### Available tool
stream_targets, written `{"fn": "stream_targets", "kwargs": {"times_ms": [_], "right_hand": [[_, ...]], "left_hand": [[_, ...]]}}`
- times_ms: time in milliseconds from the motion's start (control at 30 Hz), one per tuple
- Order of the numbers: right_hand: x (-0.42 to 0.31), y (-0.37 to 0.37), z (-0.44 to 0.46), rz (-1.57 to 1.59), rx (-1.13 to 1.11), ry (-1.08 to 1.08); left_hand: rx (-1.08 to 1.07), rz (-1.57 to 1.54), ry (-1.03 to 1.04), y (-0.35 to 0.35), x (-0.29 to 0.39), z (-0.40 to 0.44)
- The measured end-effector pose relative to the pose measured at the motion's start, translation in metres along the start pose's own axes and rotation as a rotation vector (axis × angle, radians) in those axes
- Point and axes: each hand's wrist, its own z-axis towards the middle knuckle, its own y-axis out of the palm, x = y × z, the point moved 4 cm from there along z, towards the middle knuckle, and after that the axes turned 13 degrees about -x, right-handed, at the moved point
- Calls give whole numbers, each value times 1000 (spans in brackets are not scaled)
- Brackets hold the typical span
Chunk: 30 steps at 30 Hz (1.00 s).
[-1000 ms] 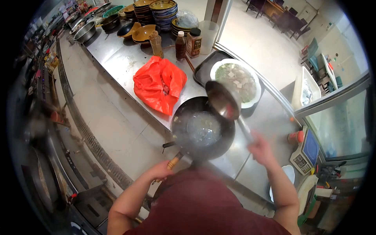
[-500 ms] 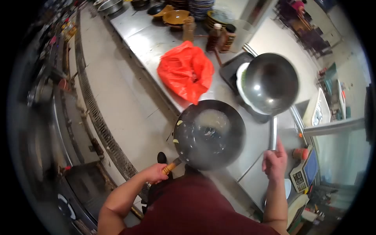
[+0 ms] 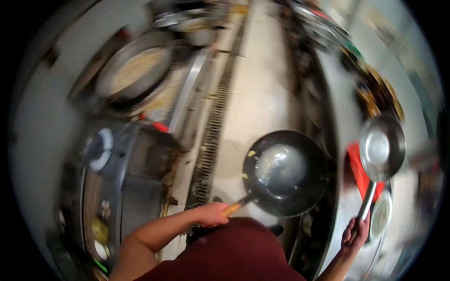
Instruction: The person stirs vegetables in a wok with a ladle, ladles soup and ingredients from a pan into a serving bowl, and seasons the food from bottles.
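Observation:
My left hand [image 3: 213, 214] is closed around the wooden handle of a dark wok [image 3: 307, 187], which hangs in front of my body above the aisle. A little cloudy, shiny liquid lies in the wok, and a few small yellowish scraps stick to its left side. In my right hand [image 3: 355, 234] is the metal handle of a wide, round-bowled ladle [image 3: 396, 147]. The ladle is raised over the counter on the right, its shiny bowl showing. Partly behind it are a red plastic bag [image 3: 357, 171] and a pale oval dish [image 3: 380, 216].
On the left stands a stove [image 3: 147, 157] with a large pan [image 3: 105, 77] of pale contents. A floor drain grate [image 3: 216, 133] runs along the aisle. The steel counter [image 3: 344, 100] on the right carries stacked brown bowls [image 3: 386, 91]. Motion blurs much of the surroundings.
My view and body have turned left, from the counter toward the aisle and stove. The wok and ladle have come along, both still held. The ladle has moved away from the white dish.

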Motion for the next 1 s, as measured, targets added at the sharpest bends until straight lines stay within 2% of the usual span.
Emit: {"fn": "stream_targets", "kwargs": {"times_ms": [67, 133, 200, 233, 267, 333, 367, 467, 533, 567, 600, 633, 667, 733, 767, 800, 833, 867, 900, 933, 967, 1000], "right_hand": [[33, 35, 21, 10, -140, 63], [50, 109, 40, -2, -282, 107], [81, 181, 69, 34, -405, 160], [94, 214, 84, 7, -440, 189], [107, 253, 97, -22, -477, 219], [130, 329, 117, -39, -640, 288], [145, 361, 131, -72, -629, 313], [186, 479, 159, -51, -834, 419], [218, 556, 178, -80, -922, 485], [234, 595, 186, -156, -909, 501], [253, 636, 199, -178, -1044, 506], [264, 675, 205, -211, -1068, 521], [281, 716, 214, -225, -1079, 527], [333, 790, 247, -207, -1184, 634], [360, 826, 260, -239, -1190, 642], [391, 863, 275, -272, -1258, 647], [421, 897, 287, -313, -1224, 668], [439, 929, 292, -398, -1260, 700], [465, 956, 299, -441, -1163, 710], [488, 979, 305, -443, -1168, 716], [512, 999, 310, -546, -1168, 711], [532, 1015, 314, -650, -1164, 706]], "left_hand": [[142, -60, 17, -25, -12, -50], [235, -83, 29, -40, -21, -95], [440, -120, 76, -71, -40, -144], [541, -5, 65, -85, -56, -155], [562, -25, 70, -96, -67, -175], [614, -427, 135, -107, -85, -214], [630, -443, 139, -114, -96, -226], [791, -645, 172, -131, -136, -256], [960, -889, 400, -143, -154, -277], [973, -897, 401, -151, -163, -285], [1099, -987, 404, -159, -172, -297], [1224, -1081, 406, -164, -179, -307], [1232, -1100, 401, -171, -179, -314], [1450, -1268, 404, -186, -185, -338], [1456, -1277, 397, -194, -190, -344], [1554, -1343, 435, -198, -198, -351], [1652, -1407, 473, -200, -206, -358], [1655, -1417, 465, -203, -212, -363], [1666, -1437, 500, -206, -219, -369], [1682, -1453, 540, -200, -232, -375], [1645, -1405, 934, -181, -278, -362], [1517, -1357, 1328, -162, -322, -349]]}}
